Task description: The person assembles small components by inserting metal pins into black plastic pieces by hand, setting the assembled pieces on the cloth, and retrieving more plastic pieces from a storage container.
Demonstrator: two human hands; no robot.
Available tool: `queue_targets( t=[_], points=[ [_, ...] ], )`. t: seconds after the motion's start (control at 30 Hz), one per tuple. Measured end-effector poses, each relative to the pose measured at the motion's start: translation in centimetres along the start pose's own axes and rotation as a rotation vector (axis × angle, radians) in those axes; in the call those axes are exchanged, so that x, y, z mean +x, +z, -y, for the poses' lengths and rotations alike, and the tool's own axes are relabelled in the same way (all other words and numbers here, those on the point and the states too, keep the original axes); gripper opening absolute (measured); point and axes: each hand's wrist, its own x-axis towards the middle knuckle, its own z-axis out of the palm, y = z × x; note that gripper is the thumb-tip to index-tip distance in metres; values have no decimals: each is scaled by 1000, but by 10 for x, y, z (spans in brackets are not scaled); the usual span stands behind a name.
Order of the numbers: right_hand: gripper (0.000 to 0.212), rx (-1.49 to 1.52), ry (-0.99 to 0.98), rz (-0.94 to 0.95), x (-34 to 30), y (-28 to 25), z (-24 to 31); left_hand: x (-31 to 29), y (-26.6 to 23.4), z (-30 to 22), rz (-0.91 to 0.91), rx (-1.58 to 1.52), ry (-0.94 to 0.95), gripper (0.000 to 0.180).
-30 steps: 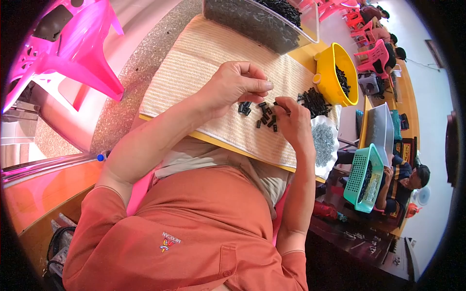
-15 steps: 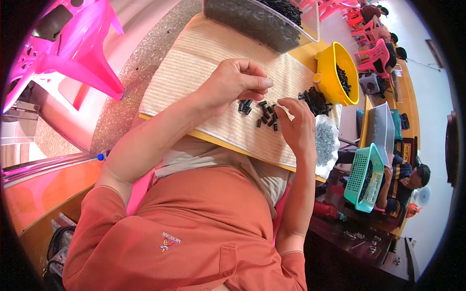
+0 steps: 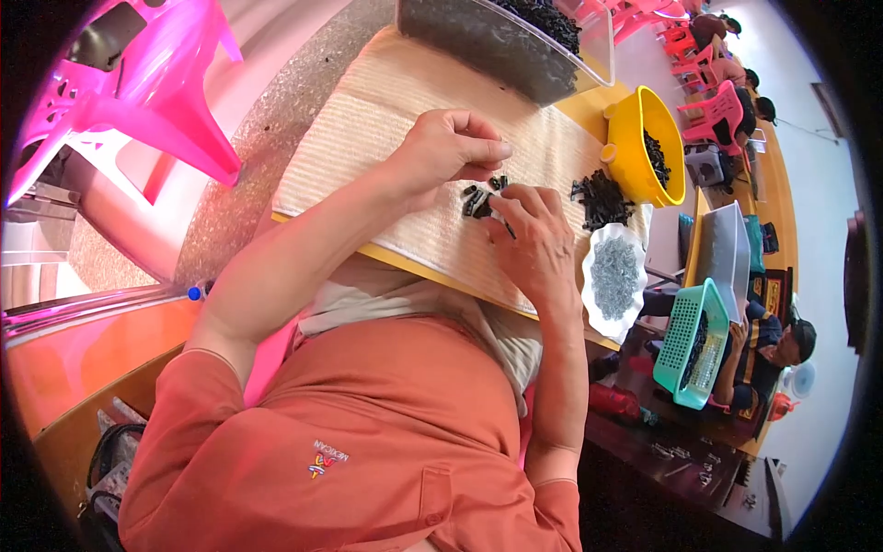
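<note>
My left hand [image 3: 451,152] hovers above the towel with thumb and forefinger pinched together. Whatever sits in that pinch, if anything, is too small to make out. Just to its right, my right hand [image 3: 533,230] rests low on the towel, its fingers curled against a cluster of small black tube-like parts [image 3: 475,202]. The fingers partly cover the parts, and a dark piece shows by the thumb. A pile of longer black pieces [image 3: 603,200] lies beyond the right hand. Beside it stands a white wavy-edged dish [image 3: 596,308] filled with small clear-grey pieces [image 3: 616,276].
A ribbed cream towel [image 3: 359,120] covers the yellow board. At the far edge stand a clear bin [image 3: 487,51] of black pieces and a yellow tub [image 3: 630,152]. Pink chairs [image 3: 175,101] are at the left; a person holds a green basket [image 3: 676,345] at the right.
My right hand has moved left and down onto the black parts, which are now bunched closer together. The left hand keeps its pinch. The view has shifted slightly, showing more of the white dish.
</note>
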Motion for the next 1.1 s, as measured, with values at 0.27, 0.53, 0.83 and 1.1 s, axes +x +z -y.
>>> queue_targets(
  t=[0.27, 0.53, 0.83, 1.1],
  points=[
    [27, -11, -77, -20, 3, 1, 1, 6, -5, 8, -16, -18, 31, 14],
    [34, 7, -35, -43, 4, 3, 7, 7, -5, 9, 5, -4, 18, 13],
    [35, 51, -19, -12, 2, 3, 2, 6, -5, 9, 8, -14, 9, 13],
    [29, 120, 12, -30, 6, -5, -1, 9, -7, 13, 8, -16, 5, 14]
  ],
)
